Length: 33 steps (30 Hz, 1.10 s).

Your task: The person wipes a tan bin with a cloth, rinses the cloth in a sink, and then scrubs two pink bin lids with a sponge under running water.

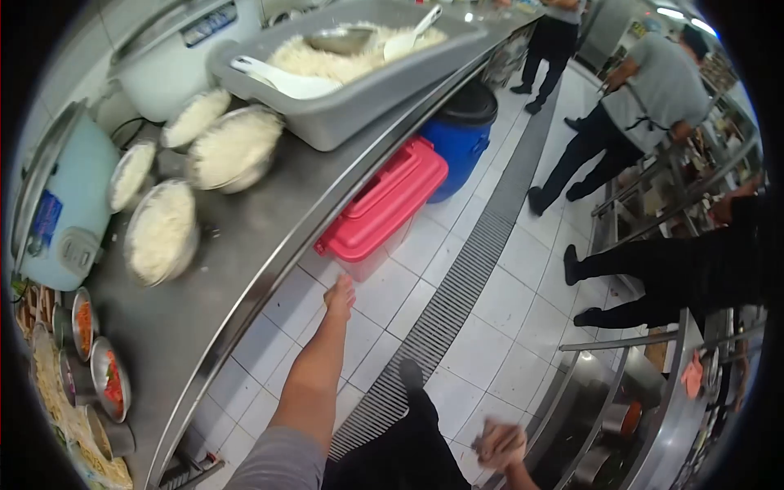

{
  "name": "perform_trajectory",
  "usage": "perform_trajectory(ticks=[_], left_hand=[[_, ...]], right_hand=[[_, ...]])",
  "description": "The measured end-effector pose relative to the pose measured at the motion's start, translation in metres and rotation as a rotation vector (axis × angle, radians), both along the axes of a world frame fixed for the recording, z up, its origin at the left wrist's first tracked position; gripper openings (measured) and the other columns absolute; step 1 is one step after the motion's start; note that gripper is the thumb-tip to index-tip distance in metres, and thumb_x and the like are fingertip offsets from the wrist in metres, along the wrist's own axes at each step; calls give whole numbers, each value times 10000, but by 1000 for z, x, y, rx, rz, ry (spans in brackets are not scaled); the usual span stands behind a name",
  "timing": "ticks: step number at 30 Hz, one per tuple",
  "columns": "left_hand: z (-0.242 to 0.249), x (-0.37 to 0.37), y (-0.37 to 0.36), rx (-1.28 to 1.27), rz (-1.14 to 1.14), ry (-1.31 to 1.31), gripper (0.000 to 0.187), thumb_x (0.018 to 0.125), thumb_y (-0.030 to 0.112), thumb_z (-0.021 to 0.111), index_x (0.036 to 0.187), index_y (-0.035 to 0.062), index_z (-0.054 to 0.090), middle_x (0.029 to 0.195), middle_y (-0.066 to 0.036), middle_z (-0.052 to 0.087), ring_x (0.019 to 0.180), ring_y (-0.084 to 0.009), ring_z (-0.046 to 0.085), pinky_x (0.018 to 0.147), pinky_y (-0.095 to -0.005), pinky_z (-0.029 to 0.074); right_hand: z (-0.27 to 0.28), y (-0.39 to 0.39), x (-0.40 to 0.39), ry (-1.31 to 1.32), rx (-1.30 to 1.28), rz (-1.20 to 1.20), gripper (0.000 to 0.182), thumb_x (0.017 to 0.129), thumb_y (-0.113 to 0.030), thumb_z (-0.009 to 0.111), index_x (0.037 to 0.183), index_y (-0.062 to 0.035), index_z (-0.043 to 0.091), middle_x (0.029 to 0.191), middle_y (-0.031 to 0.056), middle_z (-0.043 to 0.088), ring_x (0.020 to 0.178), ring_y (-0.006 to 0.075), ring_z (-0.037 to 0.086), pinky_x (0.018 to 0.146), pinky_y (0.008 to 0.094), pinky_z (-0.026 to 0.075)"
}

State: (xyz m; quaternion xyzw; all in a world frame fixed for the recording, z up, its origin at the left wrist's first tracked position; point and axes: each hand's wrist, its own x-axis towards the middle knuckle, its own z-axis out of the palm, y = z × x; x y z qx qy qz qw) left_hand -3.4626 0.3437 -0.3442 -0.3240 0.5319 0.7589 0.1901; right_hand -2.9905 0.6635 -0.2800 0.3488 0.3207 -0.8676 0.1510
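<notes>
My left arm reaches forward over the floor, and my left hand (340, 296) hangs empty with loose fingers, overlapping the lower front of a clear bin with a pink lid (384, 200) in this view. Low at the right, my right hand (500, 443) is smeared by motion, its fingers bent; I cannot tell whether anything is in it. On the steel counter (245, 233) to my left stand several metal bowls heaped with white rice, the nearest bowl of rice (162, 233) among them. Behind these sits a big grey tub (327, 122) of rice with white scoops.
Rice cookers (69, 196) line the wall. Small bowls of chopped vegetables (110, 380) occupy the near counter end. A blue barrel (461, 147) stands past the pink-lidded bin. A drain grate (465, 286) crosses the tiled floor. Several people (653, 98) stand along the right-hand shelves.
</notes>
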Motion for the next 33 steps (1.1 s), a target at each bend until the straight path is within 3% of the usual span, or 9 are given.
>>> perform_trajectory(ticks=[3, 5, 10, 12, 18, 22, 27, 29, 33], left_hand=[[-19, -68, 43, 322, 402, -28, 592, 801, 553, 440, 1204, 120, 427, 1144, -55, 511, 1093, -230, 445, 924, -387, 343], [-25, -86, 58, 465, 453, 204, 601, 800, 560, 420, 1205, 117, 421, 1133, -60, 515, 1077, -218, 456, 911, -383, 355], [-34, -71, 46, 576, 652, 69, 517, 764, 460, 513, 1161, 134, 452, 1086, -44, 532, 948, -196, 538, 781, -319, 451], [-28, -41, 41, 571, 722, 79, 512, 755, 458, 530, 1147, 136, 461, 1112, -39, 518, 999, -190, 512, 812, -324, 436], [-7, 127, -38, 478, 860, 68, 478, 787, 430, 514, 1145, 115, 471, 1145, -31, 519, 1014, -187, 510, 869, -349, 413], [-7, 288, -106, 381, 1176, 51, 423, 817, 405, 487, 1065, 64, 529, 1037, -74, 578, 926, -194, 555, 857, -314, 408], [-26, 517, -161, 154, 1534, 20, 427, 820, 372, 501, 991, -13, 564, 932, -100, 603, 848, -193, 566, 786, -304, 427], [-19, 606, -183, 138, 1664, -88, 430, 821, 366, 505, 989, -25, 569, 923, -107, 602, 846, -195, 566, 776, -308, 431], [38, 763, -195, 138, 1896, -236, 466, 819, 384, 523, 1003, -41, 576, 947, -132, 600, 851, -197, 568, 740, -316, 446]], right_hand=[[45, 28, -120, 18, 61, -69, 690, 674, -546, 449, 1207, -113, 397, 1154, 71, 474, 1134, 251, 389, 948, 405, 297], [85, 28, -172, -46, 1234, 906, 699, 624, -556, 450, 1225, -204, 393, 1239, 21, 431, 1166, 232, 373, 978, 411, 277], [54, 76, -150, 145, 1115, 461, 606, 768, -516, 421, 1217, -110, 393, 1231, 64, 443, 1132, 226, 420, 970, 355, 325], [47, 114, -150, 79, 227, -360, 542, 818, -498, 369, 1151, -78, 452, 1176, 108, 477, 1076, 268, 459, 921, 389, 366], [72, 89, -313, 86, 281, 94, 464, 818, -432, 376, 984, -7, 460, 802, 81, 521, 581, 204, 489, 389, 341, 417], [7, -22, -394, 276, 784, 691, 324, 828, -341, 402, 941, -41, 446, 804, 27, 494, 704, 172, 466, 615, 375, 457], [-44, -210, -250, 436, 631, 767, 568, 856, -510, 377, 1242, -101, 301, 1299, 92, 303, 1122, 250, 378, 939, 433, 315], [50, -324, -169, -483, 892, 1004, 642, 832, -604, 299, 1303, -172, 232, 1336, 78, 275, 1131, 270, 372, 931, 436, 333], [-8, -382, -66, 435, 850, 1289, 612, 800, -599, 322, 1251, -185, 337, 1257, 81, 370, 1117, 270, 370, 887, 481, 344]])
